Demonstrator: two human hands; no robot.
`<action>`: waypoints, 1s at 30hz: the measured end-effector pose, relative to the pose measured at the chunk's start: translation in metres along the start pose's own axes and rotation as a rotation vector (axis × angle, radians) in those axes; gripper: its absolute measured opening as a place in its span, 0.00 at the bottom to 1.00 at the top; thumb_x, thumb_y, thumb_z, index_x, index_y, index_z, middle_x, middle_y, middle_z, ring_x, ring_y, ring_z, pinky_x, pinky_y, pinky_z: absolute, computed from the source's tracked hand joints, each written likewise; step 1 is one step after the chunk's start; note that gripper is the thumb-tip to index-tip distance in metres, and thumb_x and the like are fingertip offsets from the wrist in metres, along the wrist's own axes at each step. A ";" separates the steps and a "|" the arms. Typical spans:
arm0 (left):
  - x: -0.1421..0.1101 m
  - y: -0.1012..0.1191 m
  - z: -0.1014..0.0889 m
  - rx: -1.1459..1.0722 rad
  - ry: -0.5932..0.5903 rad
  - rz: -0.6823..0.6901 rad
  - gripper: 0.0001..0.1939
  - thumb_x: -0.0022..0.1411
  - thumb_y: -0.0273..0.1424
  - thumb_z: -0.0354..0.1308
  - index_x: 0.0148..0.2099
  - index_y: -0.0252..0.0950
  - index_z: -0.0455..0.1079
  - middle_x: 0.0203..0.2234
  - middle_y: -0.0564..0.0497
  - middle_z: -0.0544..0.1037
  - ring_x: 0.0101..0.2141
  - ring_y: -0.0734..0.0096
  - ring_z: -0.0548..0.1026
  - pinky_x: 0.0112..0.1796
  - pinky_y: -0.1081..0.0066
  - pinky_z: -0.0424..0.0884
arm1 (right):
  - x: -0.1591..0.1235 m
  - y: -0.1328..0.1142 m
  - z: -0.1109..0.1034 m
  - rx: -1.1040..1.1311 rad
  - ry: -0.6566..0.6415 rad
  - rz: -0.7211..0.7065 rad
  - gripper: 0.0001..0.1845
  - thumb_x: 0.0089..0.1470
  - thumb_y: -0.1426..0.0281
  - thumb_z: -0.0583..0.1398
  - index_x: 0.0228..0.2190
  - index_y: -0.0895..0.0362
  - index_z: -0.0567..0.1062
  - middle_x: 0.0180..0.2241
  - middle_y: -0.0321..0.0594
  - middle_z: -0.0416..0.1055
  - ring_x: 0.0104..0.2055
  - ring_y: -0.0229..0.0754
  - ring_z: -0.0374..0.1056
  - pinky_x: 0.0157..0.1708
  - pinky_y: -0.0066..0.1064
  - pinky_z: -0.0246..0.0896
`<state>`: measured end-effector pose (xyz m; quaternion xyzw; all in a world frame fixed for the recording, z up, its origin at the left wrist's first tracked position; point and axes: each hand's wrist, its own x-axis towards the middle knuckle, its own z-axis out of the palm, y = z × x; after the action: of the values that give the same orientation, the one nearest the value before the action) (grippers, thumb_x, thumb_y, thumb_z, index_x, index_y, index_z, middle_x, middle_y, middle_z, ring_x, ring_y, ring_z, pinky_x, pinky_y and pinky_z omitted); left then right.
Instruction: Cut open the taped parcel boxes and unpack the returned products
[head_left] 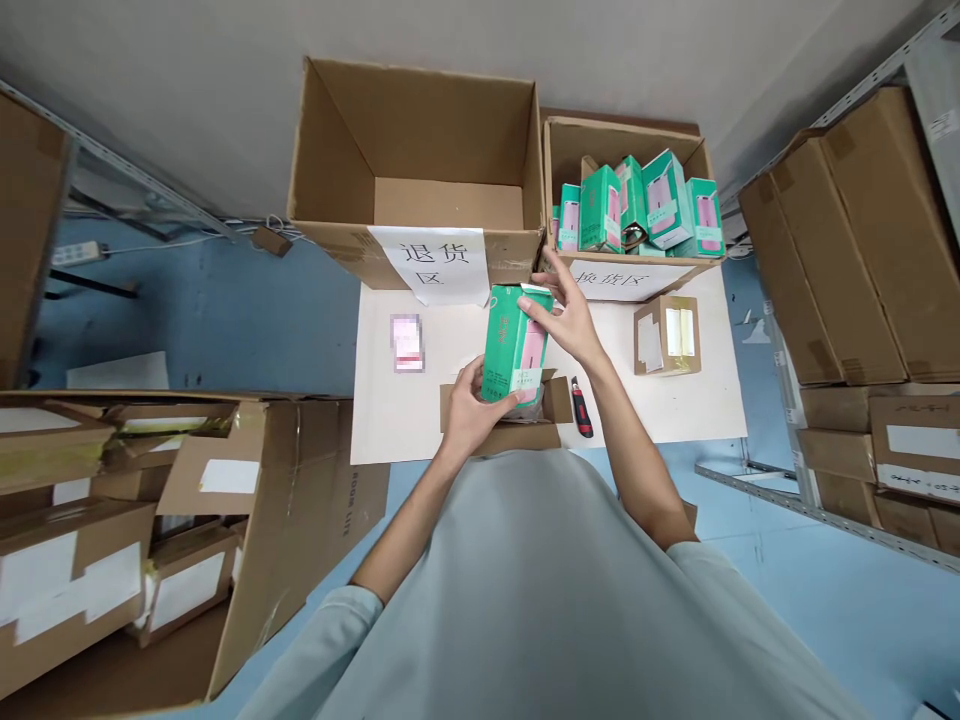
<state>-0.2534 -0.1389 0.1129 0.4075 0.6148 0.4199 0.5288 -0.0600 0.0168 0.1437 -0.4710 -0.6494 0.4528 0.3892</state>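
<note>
Green box [501, 345], mid-frame above the counter [375, 420], is pinched low by the fingers of the left hand [472, 408]; its top is touched by the right hand [573, 318], fingers spread. Light pressure should be used, lest it crease.

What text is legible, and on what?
"退货区": white paper sheet on the large brown cardboard box.
"换货区": white paper sign on the smaller brown cardboard box.
"ROOM LIFE": brown cardboard carton at left.
Too small or blurred: print on held green-and-pink carton, white paper labels, pixelated pink rectangle.
</note>
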 end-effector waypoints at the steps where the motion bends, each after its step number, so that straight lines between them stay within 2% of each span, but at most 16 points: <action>1: -0.001 -0.001 0.001 -0.004 0.011 0.002 0.50 0.54 0.45 0.82 0.74 0.40 0.68 0.66 0.38 0.79 0.62 0.49 0.81 0.58 0.54 0.83 | -0.002 0.000 0.001 -0.001 -0.003 -0.013 0.50 0.60 0.30 0.67 0.73 0.42 0.73 0.70 0.46 0.75 0.72 0.61 0.71 0.67 0.58 0.76; 4: -0.005 0.000 0.005 -0.024 0.056 -0.003 0.50 0.52 0.45 0.83 0.72 0.41 0.68 0.62 0.40 0.81 0.60 0.49 0.82 0.56 0.55 0.83 | -0.005 0.001 0.006 0.005 -0.002 -0.049 0.40 0.63 0.30 0.65 0.57 0.47 0.83 0.60 0.46 0.82 0.65 0.58 0.76 0.64 0.53 0.78; 7: -0.010 0.007 0.007 -0.059 0.069 0.016 0.49 0.52 0.45 0.84 0.71 0.44 0.68 0.63 0.41 0.81 0.59 0.50 0.83 0.50 0.59 0.85 | -0.005 0.002 0.010 -0.003 0.054 -0.057 0.36 0.61 0.31 0.67 0.51 0.49 0.83 0.54 0.45 0.83 0.59 0.55 0.78 0.62 0.48 0.77; 10: -0.013 0.011 0.004 -0.173 0.004 0.017 0.45 0.55 0.46 0.83 0.69 0.45 0.69 0.66 0.40 0.79 0.59 0.50 0.83 0.51 0.59 0.85 | -0.004 0.005 0.012 0.007 0.121 -0.059 0.36 0.60 0.31 0.68 0.48 0.49 0.82 0.51 0.42 0.83 0.57 0.53 0.77 0.62 0.46 0.75; 12: -0.012 0.011 -0.003 -0.274 -0.070 -0.041 0.41 0.57 0.48 0.81 0.67 0.45 0.70 0.66 0.41 0.80 0.59 0.50 0.84 0.54 0.56 0.84 | -0.002 0.007 0.010 0.050 0.132 -0.054 0.36 0.60 0.31 0.68 0.48 0.48 0.82 0.51 0.42 0.83 0.56 0.52 0.77 0.61 0.45 0.74; 16: -0.008 0.004 -0.018 -0.434 -0.200 -0.219 0.40 0.57 0.50 0.81 0.64 0.47 0.70 0.57 0.45 0.85 0.55 0.50 0.85 0.54 0.53 0.84 | -0.002 0.014 0.008 0.165 0.122 -0.024 0.36 0.59 0.31 0.69 0.49 0.48 0.82 0.54 0.42 0.82 0.58 0.53 0.76 0.61 0.46 0.75; 19: -0.008 0.000 -0.023 -0.456 -0.211 -0.244 0.41 0.55 0.50 0.83 0.63 0.46 0.70 0.55 0.45 0.86 0.54 0.51 0.86 0.55 0.53 0.84 | -0.004 0.017 0.010 0.192 0.114 0.016 0.38 0.57 0.30 0.69 0.50 0.48 0.81 0.55 0.43 0.82 0.59 0.53 0.76 0.62 0.46 0.75; 23: -0.009 -0.004 -0.019 -0.417 -0.146 -0.207 0.41 0.54 0.49 0.83 0.63 0.45 0.70 0.54 0.45 0.85 0.52 0.54 0.86 0.55 0.54 0.83 | -0.006 0.019 0.011 0.155 0.105 0.032 0.39 0.57 0.29 0.69 0.50 0.48 0.82 0.55 0.43 0.83 0.59 0.53 0.77 0.65 0.48 0.74; 26: -0.010 -0.007 -0.008 -0.296 -0.020 -0.086 0.40 0.53 0.45 0.82 0.62 0.44 0.70 0.52 0.45 0.85 0.52 0.55 0.85 0.54 0.57 0.83 | -0.006 0.019 0.010 0.085 0.103 0.035 0.40 0.57 0.28 0.68 0.49 0.49 0.83 0.54 0.44 0.84 0.59 0.54 0.77 0.66 0.49 0.74; 30: -0.016 -0.010 0.012 -0.045 0.154 0.065 0.39 0.53 0.41 0.81 0.63 0.43 0.70 0.61 0.40 0.80 0.58 0.52 0.81 0.45 0.64 0.83 | -0.008 0.017 0.014 -0.030 0.150 0.045 0.40 0.53 0.30 0.71 0.49 0.49 0.83 0.52 0.44 0.83 0.58 0.55 0.78 0.67 0.51 0.73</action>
<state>-0.2406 -0.1565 0.1075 0.3818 0.6304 0.4807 0.4752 -0.0670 0.0085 0.1231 -0.5239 -0.6142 0.4152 0.4195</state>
